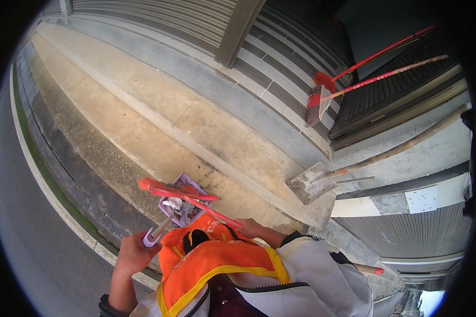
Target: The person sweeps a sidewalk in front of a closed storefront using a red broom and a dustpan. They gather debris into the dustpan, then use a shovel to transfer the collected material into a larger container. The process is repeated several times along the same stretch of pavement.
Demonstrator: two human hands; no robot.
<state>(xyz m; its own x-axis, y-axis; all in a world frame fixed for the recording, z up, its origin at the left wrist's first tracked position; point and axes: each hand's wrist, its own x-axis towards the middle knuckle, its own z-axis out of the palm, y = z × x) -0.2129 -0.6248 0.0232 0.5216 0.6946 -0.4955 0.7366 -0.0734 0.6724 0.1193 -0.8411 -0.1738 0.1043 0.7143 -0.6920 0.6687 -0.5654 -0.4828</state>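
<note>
My left hand (137,251) is closed around the light purple grip of a dustpan's pole, low on the left. Below it is the purple dustpan (202,186), holding white scraps, grey litter and dark debris. A red broom (168,189) lies across the top of the dustpan, with its orange-red bristles reaching past the left rim. My right hand (250,228) grips the broom's red handle in front of the orange vest (230,257). The handle's red-tipped end shows beyond my right sleeve, and its middle stretch is hidden by my arm.
A wooden-handled shovel (311,183) rests against the wall at right, its blade on the pavement. Two red brooms (322,97) lean beside a dark shutter. A mossy kerb (79,220) and road (35,245) run along the left; a concrete ridge (142,115) crosses the pavement.
</note>
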